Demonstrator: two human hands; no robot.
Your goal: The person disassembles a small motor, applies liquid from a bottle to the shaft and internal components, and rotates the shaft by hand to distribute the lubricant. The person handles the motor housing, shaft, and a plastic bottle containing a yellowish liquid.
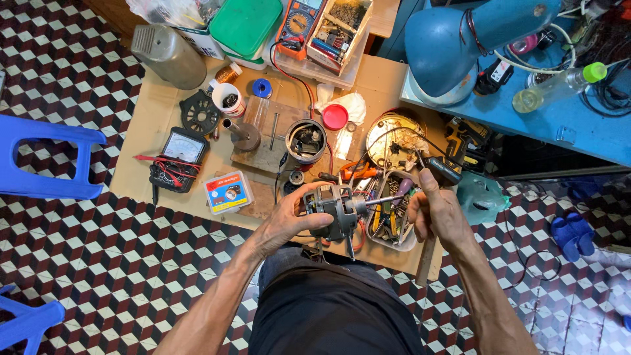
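We see the left hand [289,220] wrapped around a small grey motor [336,209], its fingers [314,192] curled over the housing and the thumb pressed along the lower side. The motor sits in the air just above the near edge of a cardboard sheet [158,125] spread on the tiled floor [79,243], in front of the person's lap. Its shaft [382,200] points to the right, toward the right hand [437,213]. That hand has its fingers closed in a fist around a dark-handled tool [442,169], whose handle sticks up past the thumb; we cannot tell whether the tool's tip touches the shaft.

Just behind the motor lies a tray [393,217] full of hand tools, with orange pliers [358,171] beside it. Farther back on the cardboard stand a round tin [305,140], a red lid [335,117], a white cup [228,100] and an analog meter [179,154]. A blue-and-orange box [227,192] lies near the left wrist. A blue stool [46,158] stands at the left, and a blue desk [565,125] carries a blue lamp [453,39] at the upper right.
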